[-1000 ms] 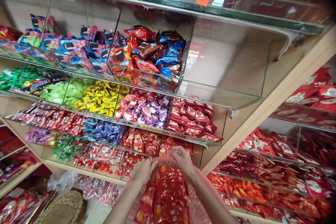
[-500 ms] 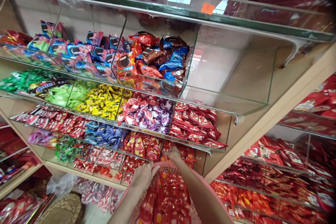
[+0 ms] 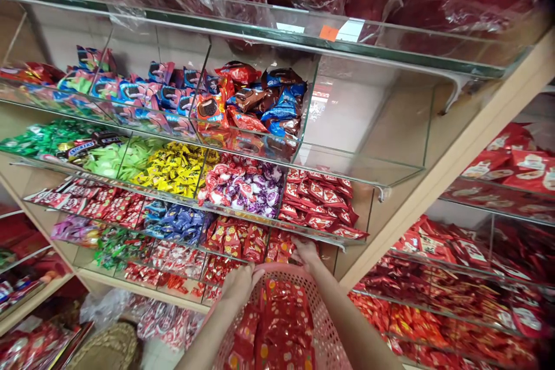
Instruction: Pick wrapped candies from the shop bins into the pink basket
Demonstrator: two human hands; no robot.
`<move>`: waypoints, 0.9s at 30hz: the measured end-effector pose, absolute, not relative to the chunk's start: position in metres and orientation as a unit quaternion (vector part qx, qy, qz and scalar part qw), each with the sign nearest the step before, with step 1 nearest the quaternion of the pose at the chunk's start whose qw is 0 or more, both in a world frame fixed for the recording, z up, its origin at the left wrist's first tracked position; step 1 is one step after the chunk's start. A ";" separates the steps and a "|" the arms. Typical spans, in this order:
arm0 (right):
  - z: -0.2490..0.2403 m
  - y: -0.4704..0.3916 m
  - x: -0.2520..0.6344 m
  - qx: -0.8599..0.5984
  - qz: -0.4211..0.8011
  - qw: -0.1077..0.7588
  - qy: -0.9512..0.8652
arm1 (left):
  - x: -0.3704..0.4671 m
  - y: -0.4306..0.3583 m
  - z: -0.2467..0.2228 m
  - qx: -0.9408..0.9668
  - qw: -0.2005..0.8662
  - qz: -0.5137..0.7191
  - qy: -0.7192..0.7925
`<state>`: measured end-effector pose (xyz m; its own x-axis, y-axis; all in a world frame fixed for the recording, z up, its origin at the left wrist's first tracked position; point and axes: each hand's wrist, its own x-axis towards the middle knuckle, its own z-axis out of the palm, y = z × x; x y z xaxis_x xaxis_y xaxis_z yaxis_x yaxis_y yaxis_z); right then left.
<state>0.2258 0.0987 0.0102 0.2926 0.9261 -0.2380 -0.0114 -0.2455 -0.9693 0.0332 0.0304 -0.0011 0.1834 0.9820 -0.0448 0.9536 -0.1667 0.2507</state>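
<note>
A pink perforated basket point(image 3: 332, 315) is at the bottom centre, with red wrapped packets point(image 3: 284, 324) inside. My left hand point(image 3: 237, 284) is closed around its far rim on the left side. Beyond the rim, on the right, my right hand point(image 3: 304, 253) reaches into a low shelf compartment, over small red packets point(image 3: 280, 245). Its fingers are partly in view and spread, and nothing shows held in them. Just to the left lie red and gold packets point(image 3: 234, 238) in the neighbouring compartment.
Glass shelves hold yellow sweets point(image 3: 176, 169), red and purple sweets point(image 3: 247, 185) and biscuit packs point(image 3: 260, 98). A glass shelf edge point(image 3: 277, 222) runs just above my hands. A wooden upright point(image 3: 433, 176) slants at the right. A woven basket point(image 3: 106, 347) stands at the lower left.
My right hand has moved a little to the right over the red packets, and its fingers now look more spread. My left hand still grips the rim. The view has shifted slightly.
</note>
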 end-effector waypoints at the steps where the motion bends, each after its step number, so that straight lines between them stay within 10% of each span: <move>1: 0.016 0.089 0.231 -0.621 0.491 0.506 -0.343 | 0.033 0.030 0.000 0.762 0.113 0.065 0.635; 11: 0.024 -0.080 0.172 -0.450 0.778 0.427 -0.102 | 0.035 0.029 -0.002 0.761 0.121 0.054 0.635; 27: -0.035 -0.065 0.102 -0.502 0.685 0.527 0.034 | 0.034 0.027 0.000 0.761 0.120 0.060 0.635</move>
